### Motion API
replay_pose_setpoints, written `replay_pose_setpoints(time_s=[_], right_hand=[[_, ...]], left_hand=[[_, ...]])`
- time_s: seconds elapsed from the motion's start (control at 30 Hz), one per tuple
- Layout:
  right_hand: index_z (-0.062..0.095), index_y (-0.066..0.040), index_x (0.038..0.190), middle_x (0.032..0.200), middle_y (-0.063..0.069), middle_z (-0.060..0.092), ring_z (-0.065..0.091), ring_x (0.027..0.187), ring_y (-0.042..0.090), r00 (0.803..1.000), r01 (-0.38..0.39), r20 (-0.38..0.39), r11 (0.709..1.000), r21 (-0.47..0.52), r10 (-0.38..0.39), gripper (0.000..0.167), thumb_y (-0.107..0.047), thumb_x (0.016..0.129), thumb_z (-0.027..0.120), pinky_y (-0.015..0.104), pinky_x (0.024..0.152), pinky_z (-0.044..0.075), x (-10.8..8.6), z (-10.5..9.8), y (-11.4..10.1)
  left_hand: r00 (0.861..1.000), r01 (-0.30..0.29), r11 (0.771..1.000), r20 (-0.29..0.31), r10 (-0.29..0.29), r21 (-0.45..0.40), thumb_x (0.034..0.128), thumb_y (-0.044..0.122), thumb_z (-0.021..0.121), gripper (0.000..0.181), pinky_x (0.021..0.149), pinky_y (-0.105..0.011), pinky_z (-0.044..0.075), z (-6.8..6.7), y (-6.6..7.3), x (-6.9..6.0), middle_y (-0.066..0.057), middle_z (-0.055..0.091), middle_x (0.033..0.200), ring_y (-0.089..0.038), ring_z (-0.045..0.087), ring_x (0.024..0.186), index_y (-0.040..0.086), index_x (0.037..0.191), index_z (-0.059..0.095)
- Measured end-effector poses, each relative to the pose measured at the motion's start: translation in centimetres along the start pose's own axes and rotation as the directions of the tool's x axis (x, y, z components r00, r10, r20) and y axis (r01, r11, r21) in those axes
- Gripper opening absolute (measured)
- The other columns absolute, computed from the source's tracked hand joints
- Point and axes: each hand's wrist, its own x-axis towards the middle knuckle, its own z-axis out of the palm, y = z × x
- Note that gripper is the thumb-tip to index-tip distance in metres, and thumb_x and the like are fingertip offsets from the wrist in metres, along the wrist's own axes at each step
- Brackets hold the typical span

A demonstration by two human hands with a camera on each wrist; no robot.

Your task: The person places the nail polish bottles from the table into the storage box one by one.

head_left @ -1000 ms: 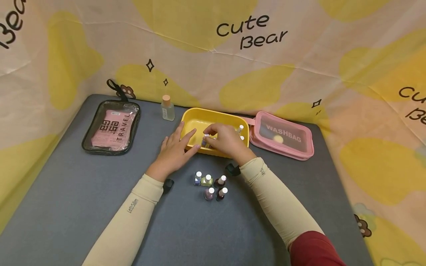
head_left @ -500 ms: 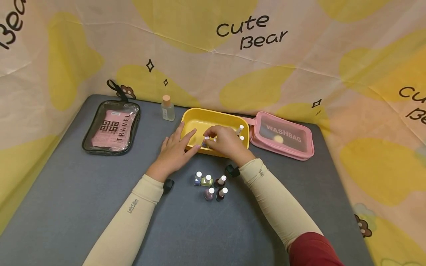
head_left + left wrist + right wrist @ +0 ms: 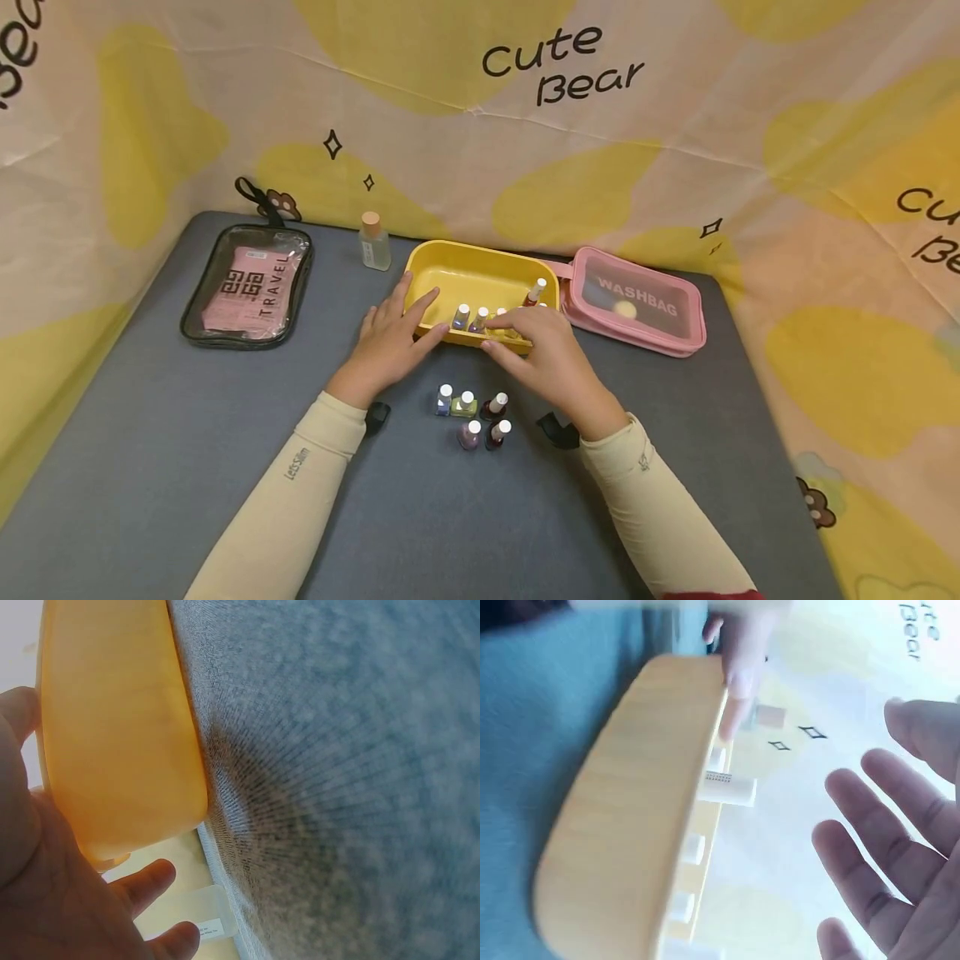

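Note:
The yellow bin (image 3: pixel 457 283) stands at the back middle of the table. My left hand (image 3: pixel 390 342), fingers spread, rests on its left front corner; the left wrist view shows the palm against the bin's wall (image 3: pixel 120 735). My right hand (image 3: pixel 555 358) hovers over the front right rim, and the right wrist view shows nothing in its relaxed fingers. White-capped nail polish bottles stand inside, among them a blue one (image 3: pixel 461 318), a purple one (image 3: pixel 478 321) and a tilted red one (image 3: pixel 534 293). My right hand partly hides others. Several more, including a yellow-green bottle (image 3: pixel 464 407), stand on the table in front.
A pink wash bag (image 3: pixel 637 304) lies just right of the bin. Left of it stands a clear bottle (image 3: pixel 375 246) with a peach-coloured cap. Farther left lies a clear travel pouch (image 3: pixel 247 287) with black edging. A printed cloth (image 3: pixel 420 100) hangs behind the table.
My right hand has let go of the blue nail polish bottle in the bin and drawn back to the right and toward me. The left hand has stayed in place.

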Motion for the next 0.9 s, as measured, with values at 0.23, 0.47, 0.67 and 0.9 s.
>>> replay_pose_setpoints(time_s=[0.23, 0.47, 0.67, 0.9], right_hand=[[0.081, -0.012, 0.117, 0.112, -0.002, 0.077, 0.067, 0.109, 0.02, 0.998, -0.031, 0.048, 0.996, 0.089, 0.027, 0.03, -0.025, 0.091, 0.088, 0.05, 0.099, 0.048, -4.9, 0.0, 0.1], [0.081, -0.011, 0.115, 0.107, -0.006, 0.074, 0.065, 0.099, 0.024, 0.98, -0.173, 0.129, 0.97, 0.171, 0.152, 0.03, -0.025, 0.09, 0.088, 0.052, 0.083, 0.056, -6.4, 0.9, 0.3], [0.082, -0.013, 0.11, 0.103, -0.01, 0.072, 0.064, 0.096, 0.02, 0.975, -0.181, 0.157, 0.973, 0.141, 0.159, 0.024, -0.026, 0.091, 0.088, 0.046, 0.083, 0.055, -6.2, 1.3, 0.1], [0.083, -0.016, 0.102, 0.095, -0.009, 0.073, 0.066, 0.091, 0.013, 0.991, -0.089, 0.105, 0.995, 0.051, 0.084, 0.013, -0.022, 0.091, 0.088, 0.04, 0.082, 0.055, -5.6, 1.5, -0.2]], left_hand=[[1.0, 0.002, 1.0, 0.003, -0.002, -0.011, 0.1076, 0.06, 0.051, 0.072, 0.122, -0.069, 0.005, -0.1, 0.1, -0.2, -0.008, -0.004, 0.178, -0.045, 0.013, 0.159, 0.027, 0.169, 0.033], [1.0, 0.001, 1.0, 0.008, -0.001, -0.022, 0.1077, 0.059, 0.052, 0.071, 0.122, -0.069, 0.004, -0.3, 0.2, -0.2, -0.007, -0.005, 0.178, -0.044, 0.011, 0.16, 0.027, 0.169, 0.033], [1.0, 0.004, 1.0, 0.01, -0.004, -0.024, 0.1074, 0.061, 0.051, 0.072, 0.123, -0.068, 0.004, -0.1, 0.2, -0.2, -0.007, -0.005, 0.178, -0.043, 0.01, 0.16, 0.027, 0.169, 0.033], [1.0, 0.002, 1.0, 0.005, -0.002, -0.017, 0.1078, 0.061, 0.049, 0.071, 0.123, -0.068, 0.004, 0.0, 0.0, 0.0, -0.007, -0.004, 0.178, -0.044, 0.011, 0.159, 0.027, 0.169, 0.033]])
